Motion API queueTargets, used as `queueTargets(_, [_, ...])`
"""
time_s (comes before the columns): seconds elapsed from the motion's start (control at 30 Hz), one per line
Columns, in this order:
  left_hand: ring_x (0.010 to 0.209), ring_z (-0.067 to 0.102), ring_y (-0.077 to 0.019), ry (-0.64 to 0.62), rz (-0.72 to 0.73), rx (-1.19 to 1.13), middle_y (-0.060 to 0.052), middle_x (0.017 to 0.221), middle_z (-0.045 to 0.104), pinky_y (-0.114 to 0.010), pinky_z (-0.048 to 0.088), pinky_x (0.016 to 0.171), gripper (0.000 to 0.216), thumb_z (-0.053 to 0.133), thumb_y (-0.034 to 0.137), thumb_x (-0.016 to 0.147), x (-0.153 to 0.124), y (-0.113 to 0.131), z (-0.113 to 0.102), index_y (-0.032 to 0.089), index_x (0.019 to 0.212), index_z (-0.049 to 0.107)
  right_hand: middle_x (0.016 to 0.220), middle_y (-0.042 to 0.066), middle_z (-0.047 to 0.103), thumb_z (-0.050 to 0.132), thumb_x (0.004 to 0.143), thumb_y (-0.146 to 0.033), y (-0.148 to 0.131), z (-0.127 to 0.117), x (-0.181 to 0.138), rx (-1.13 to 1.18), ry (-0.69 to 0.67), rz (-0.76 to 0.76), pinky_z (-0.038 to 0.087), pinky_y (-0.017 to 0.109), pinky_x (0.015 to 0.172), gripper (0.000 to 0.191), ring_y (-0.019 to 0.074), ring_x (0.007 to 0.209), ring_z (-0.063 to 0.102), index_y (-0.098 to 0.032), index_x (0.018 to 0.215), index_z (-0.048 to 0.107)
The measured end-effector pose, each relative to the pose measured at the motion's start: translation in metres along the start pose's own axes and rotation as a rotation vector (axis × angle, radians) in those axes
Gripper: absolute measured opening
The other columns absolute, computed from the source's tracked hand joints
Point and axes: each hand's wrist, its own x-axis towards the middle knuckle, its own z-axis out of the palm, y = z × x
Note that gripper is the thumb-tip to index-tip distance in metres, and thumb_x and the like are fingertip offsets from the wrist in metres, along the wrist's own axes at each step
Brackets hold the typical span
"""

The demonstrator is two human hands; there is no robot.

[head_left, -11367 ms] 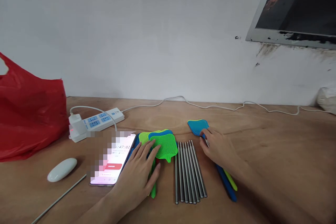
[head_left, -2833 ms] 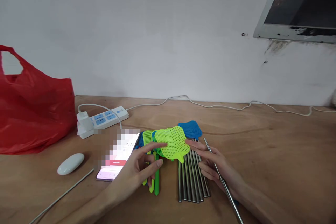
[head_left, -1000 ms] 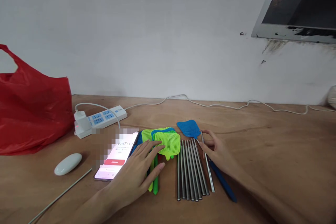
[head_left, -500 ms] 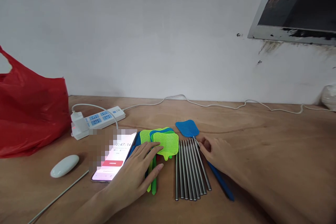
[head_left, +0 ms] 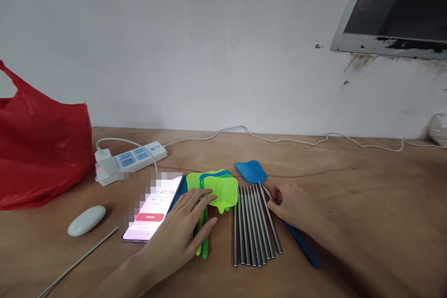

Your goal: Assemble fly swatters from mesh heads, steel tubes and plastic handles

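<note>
My left hand (head_left: 185, 221) lies with fingers spread over a pile of fly swatters, its fingertips on a yellow-green swatter head (head_left: 220, 191). Blue and green swatters show beneath, with green handles (head_left: 205, 240) sticking out below the palm. Several metal rods (head_left: 253, 228) lie side by side to the right of the pile. My right hand (head_left: 291, 202) is closed around the thin shaft of a blue fly swatter (head_left: 252, 171). Its mesh head points away from me, and its dark blue handle (head_left: 302, 244) comes out below the hand. The fingers hide part of the shaft.
A lit phone (head_left: 153, 209) with a timer lies beside my left forearm. Left of it are a white oval object (head_left: 86, 220), a white power strip (head_left: 139, 156) and a red plastic bag (head_left: 42, 149). A white cable (head_left: 279, 140) runs along the wall.
My right hand has moved slightly right with the blue fly swatter. The swatter's head and handle have shifted right too. My left hand stays in place.
</note>
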Motion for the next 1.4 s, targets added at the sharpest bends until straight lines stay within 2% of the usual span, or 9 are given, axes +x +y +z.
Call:
queueTargets(0.2, [0.126, 0.054, -0.0310, 0.040, -0.011, -0.017, -0.010, 0.136, 0.058, -0.050, 0.048, 0.105, 0.035, 0.047, 0.032, 0.101, 0.000, 0.000, 0.000, 0.024, 0.136, 0.050, 0.049, -0.005, 0.045, 0.064, 0.062, -0.017, 0.007, 0.000, 0.011, 0.273, 0.107, 0.045, 0.023, 0.029, 0.055, 0.018, 0.0159, 0.054, 0.041, -0.024, 0.059, 0.048])
queueTargets(0.33, [0.126, 0.053, -0.0304, 0.032, -0.017, -0.030, -0.010, 0.136, 0.057, -0.048, 0.048, 0.105, 0.034, 0.047, 0.030, 0.101, 0.001, 0.001, -0.001, 0.024, 0.135, 0.049, 0.043, -0.010, 0.036, 0.064, 0.072, -0.036, 0.002, -0.003, 0.014, 0.556, 0.101, 0.068, 0.024, 0.026, 0.048, 0.015, 0.0130, 0.043, 0.035, -0.025, 0.072, 0.054])
queueTargets(0.47, [0.127, 0.052, -0.0290, 0.033, -0.029, -0.061, -0.010, 0.136, 0.055, -0.046, 0.049, 0.104, 0.033, 0.046, 0.027, 0.101, 0.001, 0.002, -0.003, 0.024, 0.134, 0.049, 0.041, -0.009, 0.040, 0.049, 0.086, -0.060, -0.017, -0.014, 0.006, 0.811, 0.021, 0.108, 0.022, 0.024, 0.039, 0.040, 0.0111, 0.035, 0.033, -0.023, 0.085, 0.063])
queueTargets(0.53, [0.125, 0.053, -0.0286, 0.049, -0.030, -0.073, -0.009, 0.134, 0.057, -0.045, 0.049, 0.103, 0.031, 0.046, 0.027, 0.101, 0.001, 0.002, -0.004, 0.024, 0.132, 0.050, 0.038, -0.010, 0.040, 0.063, 0.079, -0.060, -0.028, -0.019, 0.000, 1.130, -0.052, 0.224, 0.020, 0.022, 0.035, 0.040, 0.0089, 0.032, 0.029, -0.021, 0.085, 0.066])
queueTargets(0.67, [0.119, 0.058, -0.0279, 0.093, -0.020, -0.109, -0.008, 0.126, 0.062, -0.042, 0.052, 0.099, 0.026, 0.045, 0.026, 0.101, 0.002, 0.004, -0.007, 0.024, 0.125, 0.055, 0.061, -0.002, 0.064, 0.083, 0.068, -0.045, -0.038, -0.022, -0.006, 1.466, -0.074, 0.384, 0.029, 0.016, 0.036, 0.032, 0.0057, 0.043, 0.045, -0.017, 0.077, 0.070])
queueTargets(0.87, [0.113, 0.062, -0.0247, 0.095, 0.051, -0.177, -0.004, 0.114, 0.069, -0.043, 0.047, 0.105, 0.025, 0.044, 0.022, 0.101, 0.002, 0.009, -0.012, 0.027, 0.122, 0.057, 0.078, 0.002, 0.076, 0.087, 0.070, -0.035, -0.041, -0.013, -0.013, 1.597, -0.136, 0.317, 0.046, 0.014, 0.047, 0.027, 0.0097, 0.061, 0.065, -0.020, 0.085, 0.070])
queueTargets(1.0, [0.104, 0.066, -0.0229, 0.042, 0.063, -0.242, -0.002, 0.103, 0.072, -0.045, 0.043, 0.110, 0.021, 0.043, 0.024, 0.101, 0.002, 0.015, -0.016, 0.027, 0.108, 0.062, 0.081, 0.003, 0.077, 0.087, 0.070, -0.037, -0.052, -0.010, -0.022, 1.639, -0.168, 0.348, 0.051, 0.014, 0.050, 0.027, 0.0111, 0.066, 0.070, -0.019, 0.081, 0.070])
queueTargets(1.27, [0.084, 0.065, -0.0186, -0.061, 0.031, -0.335, 0.001, 0.083, 0.068, -0.048, 0.035, 0.115, 0.015, 0.054, 0.028, 0.095, -0.001, 0.028, -0.011, 0.023, 0.081, 0.059, 0.080, 0.003, 0.077, 0.093, 0.062, -0.037, -0.063, -0.005, -0.030, 1.785, -0.166, 0.492, 0.055, 0.011, 0.055, 0.032, 0.0088, 0.063, 0.069, -0.017, 0.079, 0.074])
queueTargets(1.4, [0.083, 0.064, -0.0174, -0.054, 0.020, -0.324, 0.000, 0.084, 0.067, -0.048, 0.033, 0.116, 0.017, 0.048, 0.021, 0.097, -0.001, 0.027, -0.011, 0.023, 0.084, 0.059, 0.081, 0.002, 0.077, 0.095, 0.058, -0.029, -0.060, -0.002, -0.027, 1.798, -0.097, 0.538, 0.054, 0.010, 0.053, 0.029, 0.0080, 0.063, 0.067, -0.018, 0.074, 0.074])
